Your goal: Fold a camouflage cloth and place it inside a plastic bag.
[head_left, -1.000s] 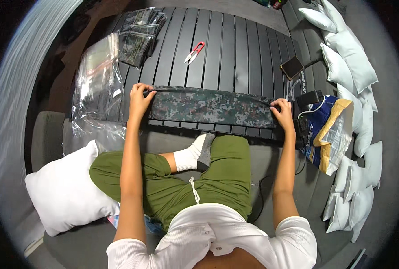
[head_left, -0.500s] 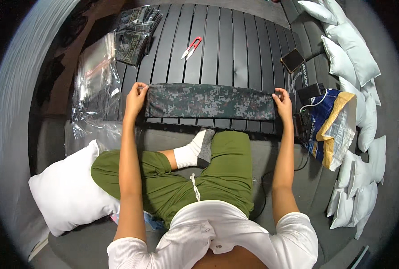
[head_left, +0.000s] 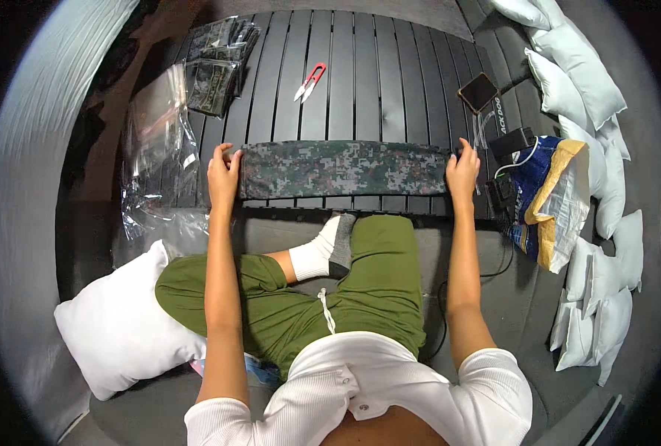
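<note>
A long folded strip of dark digital-camouflage cloth [head_left: 345, 169] lies flat along the near edge of the black slatted table [head_left: 386, 74]. At its left end is my left hand [head_left: 224, 177], thumb against the cloth's edge and fingers raised a little apart from the thumb. My right hand [head_left: 462, 177] is at the other end; its thumb touches the cloth's edge while the fingers point up and away, spread from the thumb. Farther back on the table rest thread snips [head_left: 311, 82] with a red handle, blades toward me.
Packaged camouflage pieces [head_left: 215, 78] are stacked back left, beside clear plastic bags [head_left: 159, 141]. On the right are a phone [head_left: 479, 94], a black adapter [head_left: 512, 141] with cables, and a blue-and-yellow sack [head_left: 546, 201]. White pillows [head_left: 579, 67] line the right side; another pillow [head_left: 126, 320] supports my left knee.
Both hands have loosened from a pinch on the cloth's upper corners, their fingers parting from the thumbs. The right hand has shifted slightly left. The cloth stays flat on the table.
</note>
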Tool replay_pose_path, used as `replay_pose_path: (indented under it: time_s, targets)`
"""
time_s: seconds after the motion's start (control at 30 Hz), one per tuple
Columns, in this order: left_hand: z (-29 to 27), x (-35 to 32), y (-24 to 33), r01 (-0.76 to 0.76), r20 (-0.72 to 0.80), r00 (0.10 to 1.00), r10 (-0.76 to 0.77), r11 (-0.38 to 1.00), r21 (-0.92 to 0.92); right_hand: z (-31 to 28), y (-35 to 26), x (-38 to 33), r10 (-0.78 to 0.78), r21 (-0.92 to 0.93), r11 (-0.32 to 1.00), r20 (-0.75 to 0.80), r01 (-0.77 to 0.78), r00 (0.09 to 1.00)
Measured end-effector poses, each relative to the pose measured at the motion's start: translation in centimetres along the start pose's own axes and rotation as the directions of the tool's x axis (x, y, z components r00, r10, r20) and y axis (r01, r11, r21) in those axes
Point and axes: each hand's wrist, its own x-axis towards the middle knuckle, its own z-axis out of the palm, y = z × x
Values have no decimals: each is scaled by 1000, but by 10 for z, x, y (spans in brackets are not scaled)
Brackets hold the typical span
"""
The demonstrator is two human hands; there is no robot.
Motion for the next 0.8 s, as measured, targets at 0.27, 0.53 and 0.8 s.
replay_pose_path:
  time_s: [0.27,0.53,0.8]
  targets:
    - [26,-36,43,-324,142,944,297,911,254,5,-60,-36,-241,80,970,179,230,954]
    - [21,-38,27,-408,244,910,336,833,373,3,-6,-39,-112,-99,986,184,132,976]
    - [-2,-42,57,-310,71,951,302,924,222,-24,-22,-55,564,-100,826,117,-555,818]
